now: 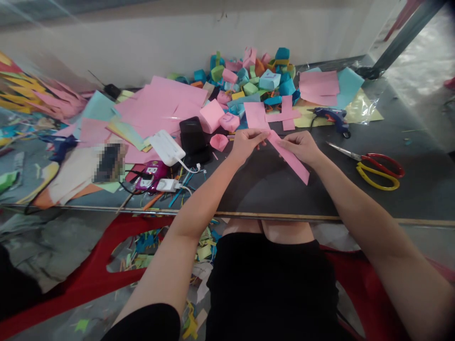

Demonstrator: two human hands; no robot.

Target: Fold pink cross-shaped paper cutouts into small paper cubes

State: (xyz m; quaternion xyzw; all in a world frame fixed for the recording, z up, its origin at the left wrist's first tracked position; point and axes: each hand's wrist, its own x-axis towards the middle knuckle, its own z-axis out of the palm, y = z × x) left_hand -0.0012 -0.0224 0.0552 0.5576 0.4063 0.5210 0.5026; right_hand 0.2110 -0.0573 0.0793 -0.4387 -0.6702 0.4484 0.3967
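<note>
A pink paper strip (pixel 293 163) slants between my two hands above the dark tabletop. My left hand (pixel 249 142) pinches its upper end between thumb and fingers. Further down the strip, my right hand (pixel 300 146) grips its edge, the fingertips partly hidden behind the paper. Just beyond my left hand lies a wider pink paper piece (pixel 255 115). A cross-shaped pink cutout (pixel 287 113) rests to its right. Scissors (pixel 369 166) with one red and one yellow handle lie to the right of my right hand.
Small folded paper boxes (pixel 270 80) pile up against the wall. A blue glue gun (pixel 332 118) sits at the back right, another glue gun (pixel 59 146) at the far left. Pink sheets (pixel 156 104), a white power bank (pixel 167 146) and a purple power strip (pixel 151 175) occupy the left side.
</note>
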